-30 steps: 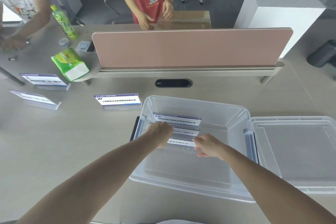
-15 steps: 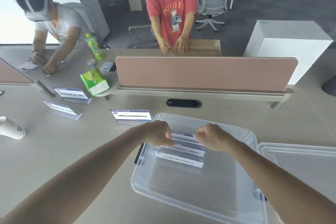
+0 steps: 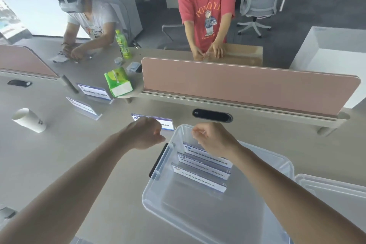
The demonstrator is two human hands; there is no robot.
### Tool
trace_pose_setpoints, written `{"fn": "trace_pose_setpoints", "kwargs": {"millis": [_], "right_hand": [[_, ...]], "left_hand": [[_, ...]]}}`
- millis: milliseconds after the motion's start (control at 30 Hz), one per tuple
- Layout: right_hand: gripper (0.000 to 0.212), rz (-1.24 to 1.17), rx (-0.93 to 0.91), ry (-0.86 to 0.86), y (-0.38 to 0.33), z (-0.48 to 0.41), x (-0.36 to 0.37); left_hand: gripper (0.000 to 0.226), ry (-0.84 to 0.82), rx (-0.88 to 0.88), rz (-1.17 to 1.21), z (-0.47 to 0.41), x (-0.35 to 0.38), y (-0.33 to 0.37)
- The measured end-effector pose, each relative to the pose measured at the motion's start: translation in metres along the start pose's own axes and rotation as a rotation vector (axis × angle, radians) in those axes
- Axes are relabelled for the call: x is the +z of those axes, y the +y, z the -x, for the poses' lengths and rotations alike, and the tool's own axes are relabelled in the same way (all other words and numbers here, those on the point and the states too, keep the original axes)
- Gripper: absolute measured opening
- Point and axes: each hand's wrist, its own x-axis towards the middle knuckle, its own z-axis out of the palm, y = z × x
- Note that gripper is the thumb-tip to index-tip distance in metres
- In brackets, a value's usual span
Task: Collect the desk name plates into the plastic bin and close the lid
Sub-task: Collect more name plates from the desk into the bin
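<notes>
Three name plates (image 3: 204,166) stand upright in a row inside the clear plastic bin (image 3: 158,202), toward its far left end, each one just behind the next. The bin sits open on the desk (image 3: 79,164), and its lid (image 3: 332,192) lies beside it on the right, near the picture's edge. Three more name plates remain out on the desk: one (image 3: 166,123) just beyond the bin's far left corner, partly hidden by the left hand (image 3: 147,134), and two others (image 3: 84,108) (image 3: 95,92) further left, well apart from the bin. The left hand hangs over the desk beside the bin with its fingers curled into a loose fist, holding nothing. The right hand (image 3: 213,138) is above the bin's far end, over the rearmost plate, its fingers also curled in and empty. A white paper cup (image 3: 28,120) lies on its side at the far left. A green tissue pack (image 3: 117,81) rests by the pink divider (image 3: 237,85).
</notes>
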Motion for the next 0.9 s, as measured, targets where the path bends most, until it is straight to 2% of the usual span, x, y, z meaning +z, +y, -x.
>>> {"fn": "trace_pose_setpoints", "kwargs": {"millis": [267, 500, 633, 733, 900], "right_hand": [[0.022, 0.11, 0.053, -0.007, -0.04, -0.074, 0.025], [0.021, 0.282, 0.082, -0.01, -0.057, -0.148, 0.071], [0.037, 0.428, 0.167, -0.021, -0.049, -0.182, 0.091], [0.048, 0.513, 0.252, -0.089, -0.04, -0.205, 0.105], [0.047, 0.608, 0.352, -0.227, -0.024, -0.235, 0.132]], "left_hand": [[0.035, 0.125, -0.033, 0.201, -0.033, 0.006, -0.086], [0.026, 0.202, -0.062, 0.365, -0.091, 0.033, -0.181], [0.042, 0.157, -0.079, 0.366, -0.125, 0.05, -0.209], [0.052, 0.116, -0.057, 0.354, -0.149, 0.061, -0.218], [0.061, 0.013, 0.012, 0.3, -0.188, 0.084, -0.226]]}}
